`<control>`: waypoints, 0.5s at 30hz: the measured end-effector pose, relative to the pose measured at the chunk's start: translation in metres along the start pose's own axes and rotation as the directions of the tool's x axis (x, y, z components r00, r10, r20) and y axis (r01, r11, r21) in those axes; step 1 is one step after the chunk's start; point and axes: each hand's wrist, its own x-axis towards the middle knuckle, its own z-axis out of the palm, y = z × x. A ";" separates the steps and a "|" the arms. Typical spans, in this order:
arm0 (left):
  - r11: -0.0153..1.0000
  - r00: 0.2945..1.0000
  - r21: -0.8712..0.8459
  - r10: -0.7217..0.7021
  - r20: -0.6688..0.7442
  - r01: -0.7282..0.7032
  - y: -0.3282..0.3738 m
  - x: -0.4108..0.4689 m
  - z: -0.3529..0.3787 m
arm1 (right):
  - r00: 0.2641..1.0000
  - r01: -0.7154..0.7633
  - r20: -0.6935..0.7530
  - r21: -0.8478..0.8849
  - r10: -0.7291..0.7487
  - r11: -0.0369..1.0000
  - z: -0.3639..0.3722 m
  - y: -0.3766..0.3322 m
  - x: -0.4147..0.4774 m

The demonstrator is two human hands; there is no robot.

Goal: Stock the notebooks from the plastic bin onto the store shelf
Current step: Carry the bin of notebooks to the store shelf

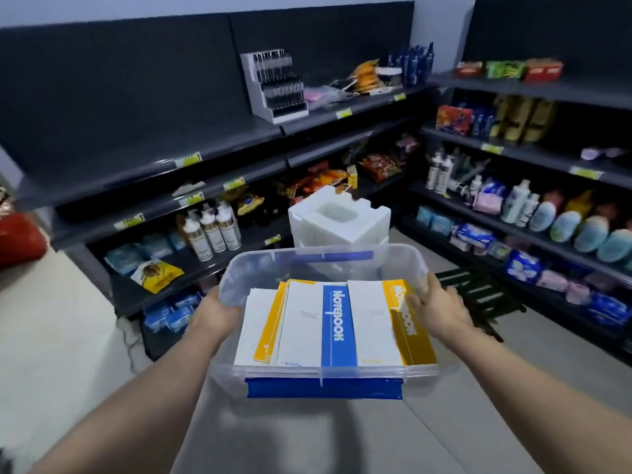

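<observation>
My two forearms reach in from 6 o'clock. The left hand [215,311] grips the 9 o'clock wall of the bin [260,268], its fingers hidden behind it. The right hand [441,302] is hooked over the 3 o'clock rim, fingers curled inside and blurred.

The bin is clear, glossy plastic, rectangular with rounded corners. It is held above the grey floor [376,439] with its long axis running 6 to 12 and a blue latch [325,388] at its near end.

The notebooks [333,323] lie flat inside it, overlapping. Their thin white covers carry blue or yellow bands, and their long axes also run 6 to 12. "NOTEBOOK" is printed in white along the bands, reading toward me.

Past the bin at 12 stands a white foam block [338,220], stepped, with a square hollow on top. At 10 o'clock the dark metal shelves [136,145] carry yellow price tags I cannot read. White bottles [212,230] stand low on them, and a white pen rack [273,83] sits at 11.
</observation>
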 end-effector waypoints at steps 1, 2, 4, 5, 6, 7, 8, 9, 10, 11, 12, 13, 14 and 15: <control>1.000 1.000 0.020 0.013 0.002 -0.013 0.010 0.023 -0.007 | 1.000 0.000 -0.006 0.000 0.000 1.000 0.003 -0.015 0.016; 0.999 1.000 0.023 0.029 -0.002 -0.029 0.020 0.044 -0.012 | 1.000 0.007 -0.014 -0.004 -0.007 1.000 0.006 -0.028 0.033; 0.999 0.999 0.019 0.041 0.001 -0.041 0.037 0.084 -0.018 | 1.000 0.018 -0.019 -0.002 -0.018 1.000 0.011 -0.049 0.065; 0.999 0.999 0.023 0.033 0.008 -0.033 0.047 0.105 -0.019 | 1.000 0.018 -0.024 0.010 -0.018 1.000 0.014 -0.060 0.084; 0.999 0.999 0.026 0.029 0.012 -0.029 0.054 0.128 -0.018 | 1.000 0.012 -0.024 0.021 -0.012 1.000 0.015 -0.070 0.102; 0.999 1.000 0.038 0.016 0.015 -0.016 0.064 0.148 -0.016 | 1.000 0.006 -0.023 0.031 -0.006 1.000 0.018 -0.078 0.121; 0.999 1.000 0.048 0.017 0.017 -0.017 0.074 0.168 -0.014 | 1.000 0.003 -0.022 0.039 -0.002 0.999 0.020 -0.086 0.140; 0.998 1.000 0.060 0.021 0.021 -0.022 0.085 0.182 -0.012 | 1.000 0.006 -0.026 0.044 -0.005 0.999 0.021 -0.091 0.157; 0.997 0.999 0.064 0.041 0.031 -0.043 0.095 0.198 -0.007 | 1.000 0.008 -0.026 0.051 -0.006 0.999 0.022 -0.096 0.174; 0.996 0.998 0.071 0.042 0.042 -0.045 0.104 0.217 0.000 | 1.000 0.006 -0.029 0.058 -0.004 0.998 0.025 -0.100 0.195; 0.996 0.997 0.069 0.059 0.040 -0.062 0.115 0.237 0.010 | 0.999 0.000 -0.033 0.059 0.002 0.998 0.028 -0.103 0.219; 0.997 0.997 0.050 0.061 0.041 -0.063 0.127 0.256 0.020 | 0.999 -0.009 -0.031 0.064 0.011 0.998 0.029 -0.106 0.241; 0.997 0.997 0.025 0.066 0.048 -0.067 0.135 0.277 0.029 | 0.999 -0.027 -0.024 0.070 0.028 0.997 0.028 -0.109 0.259; 0.997 0.996 0.016 0.068 0.063 -0.069 0.149 0.298 0.038 | 0.999 -0.045 -0.016 0.080 0.047 0.996 0.027 -0.113 0.280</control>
